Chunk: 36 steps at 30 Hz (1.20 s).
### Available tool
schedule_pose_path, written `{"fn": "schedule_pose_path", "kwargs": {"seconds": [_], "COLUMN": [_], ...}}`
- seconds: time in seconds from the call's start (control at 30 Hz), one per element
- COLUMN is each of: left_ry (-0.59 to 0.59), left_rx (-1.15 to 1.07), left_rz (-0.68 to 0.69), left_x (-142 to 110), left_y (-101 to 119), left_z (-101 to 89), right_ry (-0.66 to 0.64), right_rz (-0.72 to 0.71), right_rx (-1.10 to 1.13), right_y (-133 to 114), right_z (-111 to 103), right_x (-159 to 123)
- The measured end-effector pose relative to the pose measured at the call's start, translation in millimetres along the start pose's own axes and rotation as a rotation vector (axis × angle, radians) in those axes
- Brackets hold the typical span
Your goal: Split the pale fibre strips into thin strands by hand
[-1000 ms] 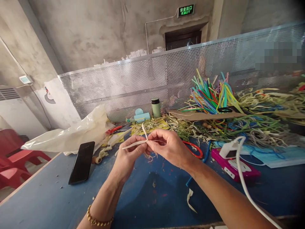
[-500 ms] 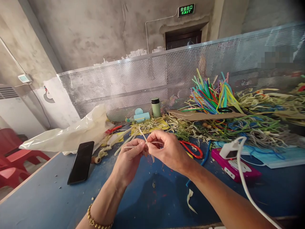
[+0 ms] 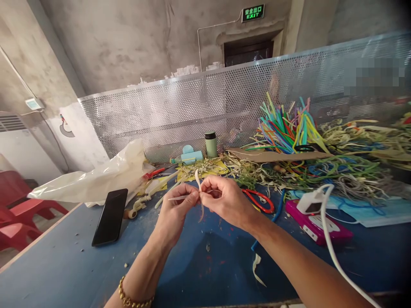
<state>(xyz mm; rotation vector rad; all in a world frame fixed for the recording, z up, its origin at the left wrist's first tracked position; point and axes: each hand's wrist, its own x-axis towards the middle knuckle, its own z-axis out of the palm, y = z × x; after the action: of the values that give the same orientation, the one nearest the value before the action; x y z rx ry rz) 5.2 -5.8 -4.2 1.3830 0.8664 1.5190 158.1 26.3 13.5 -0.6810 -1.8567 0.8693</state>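
Pale, flat plant-fibre strips (image 3: 198, 179) cross between my hands above the blue table. My left hand (image 3: 176, 208) pinches them near the crossing, thumb against fingers, and one end sticks out to the left. Just to the right, my right hand (image 3: 224, 200) pinches the strips at the same spot, so the fingertips of both hands nearly touch. One strip end stands up above the fingers and another hangs below them. The crossing itself is mostly covered by my fingertips.
A black phone (image 3: 110, 217) lies left, near a plastic bag (image 3: 93, 184). Red-handled scissors (image 3: 261, 200) and a magenta power strip (image 3: 317, 221) with a white cable are right. Behind stand a green bottle (image 3: 211, 145), fibre scraps, colourful pipe cleaners (image 3: 285, 128) and a perforated metal screen (image 3: 167, 115).
The upper strip end now stands more upright and farther right. The lower ends have shifted under the fingers. Both hands stay close together, still pinching.
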Motion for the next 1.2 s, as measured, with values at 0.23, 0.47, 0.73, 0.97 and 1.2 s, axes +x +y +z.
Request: {"fn": "schedule_pose_path", "kwargs": {"seconds": [0.23, 0.47, 0.73, 0.97, 1.2], "left_ry": [-0.032, 0.023, 0.154, 0.137, 0.168], "left_rx": [-0.098, -0.154, -0.239, -0.354, -0.362], "left_rz": [0.016, -0.011, -0.072, -0.16, -0.191], "left_x": [-1.6, 0.7, 6.4, 5.9, 3.7], "left_y": [4.2, 4.5, 2.2, 3.5, 6.7], "left_z": [4.6, 5.8, 0.8, 1.9, 5.3], "right_ry": [-0.017, -0.035, 0.211, 0.047, -0.006], "right_rz": [0.11, 0.113, -0.325, -0.193, -0.169], "right_rx": [0.173, 0.14, -0.524, -0.492, -0.424], "right_y": [-0.8, -3.8, -9.6, -2.4, -1.6], "right_z": [-0.6, -1.3, -8.0, 6.0, 5.8], "right_x": [1.9, 2.4, -1.2, -4.8, -3.9]}}
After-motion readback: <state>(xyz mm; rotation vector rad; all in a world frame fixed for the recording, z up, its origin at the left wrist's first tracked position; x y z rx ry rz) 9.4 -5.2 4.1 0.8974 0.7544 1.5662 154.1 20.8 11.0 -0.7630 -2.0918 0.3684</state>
